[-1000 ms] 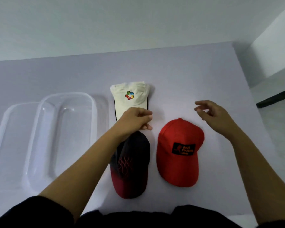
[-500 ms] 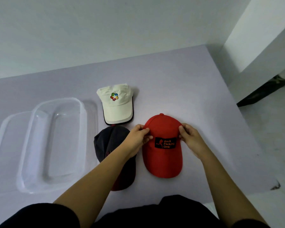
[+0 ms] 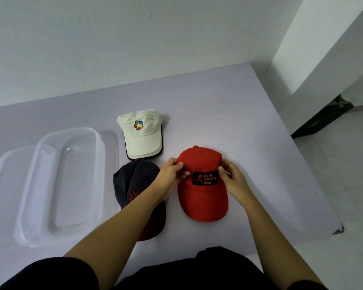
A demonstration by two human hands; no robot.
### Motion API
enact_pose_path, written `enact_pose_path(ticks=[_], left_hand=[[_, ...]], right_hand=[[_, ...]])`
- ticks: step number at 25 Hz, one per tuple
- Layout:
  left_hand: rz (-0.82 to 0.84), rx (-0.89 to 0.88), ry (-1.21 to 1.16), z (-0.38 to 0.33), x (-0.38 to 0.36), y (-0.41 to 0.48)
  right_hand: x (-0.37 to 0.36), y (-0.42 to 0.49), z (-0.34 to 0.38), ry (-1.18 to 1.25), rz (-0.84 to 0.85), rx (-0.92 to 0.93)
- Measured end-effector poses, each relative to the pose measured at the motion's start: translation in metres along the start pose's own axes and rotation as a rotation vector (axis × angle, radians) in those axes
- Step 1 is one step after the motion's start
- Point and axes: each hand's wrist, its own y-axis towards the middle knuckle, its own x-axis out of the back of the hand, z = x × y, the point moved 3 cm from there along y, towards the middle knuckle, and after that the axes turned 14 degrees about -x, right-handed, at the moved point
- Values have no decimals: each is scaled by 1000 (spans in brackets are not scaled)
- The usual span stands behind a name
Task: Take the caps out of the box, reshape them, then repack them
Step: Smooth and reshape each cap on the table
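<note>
Three caps lie on the pale lilac table. The red cap, with a black patch on its front, sits in the middle right. My left hand pinches its left side and my right hand pinches its right side, thumbs on the crown. A dark navy cap with a red brim lies just left of it, partly under my left forearm. A cream cap with a coloured logo rests farther back. The clear plastic box stands at the left, nothing inside it.
The clear lid lies left of the box, partly under it. The table's right edge runs diagonally near my right arm, with white floor beyond. A white wall backs the table, and a dark base of something stands at the far right.
A second ago my left hand was at the cream cap and my right hovered open. Both hands then took hold of the red cap's sides and stay there now.
</note>
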Motion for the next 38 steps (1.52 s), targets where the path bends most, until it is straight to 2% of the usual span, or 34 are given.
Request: enact_pose_path(ticks=[5, 9, 10, 13, 17, 19, 21, 25, 27, 30, 33, 35, 38], left_hand=[[43, -37, 59, 3, -4, 1], [36, -101, 205, -1, 3, 9], [43, -112, 237, 0, 4, 10], [53, -111, 262, 6, 3, 9], [30, -108, 276, 4, 6, 9], [35, -115, 299, 1, 6, 8], [52, -116, 310, -2, 1, 7], [90, -71, 285, -6, -3, 2], [121, -40, 285, -8, -1, 2], [132, -23, 259, -8, 0, -1], [107, -33, 220, -2, -1, -4], [69, -54, 203, 1, -2, -5], [43, -67, 240, 4, -6, -7]], right_hand=[[-7, 6, -7, 68, -12, -47], [-12, 6, -16, 417, -8, -63], [-14, 6, -17, 430, -8, -70], [-17, 6, -12, 211, -25, -63], [-5, 2, 11, -60, -116, 131], [-2, 3, 16, -155, -135, 160], [-3, 2, 19, -121, -135, 104], [-13, 3, 12, 187, -161, -25], [-17, 4, 10, 241, -166, -41], [-22, 5, 11, 153, -215, -40], [-19, 9, 14, -161, -390, -12], [-21, 10, 19, -148, -387, 47], [-25, 5, 25, 24, -393, 45]])
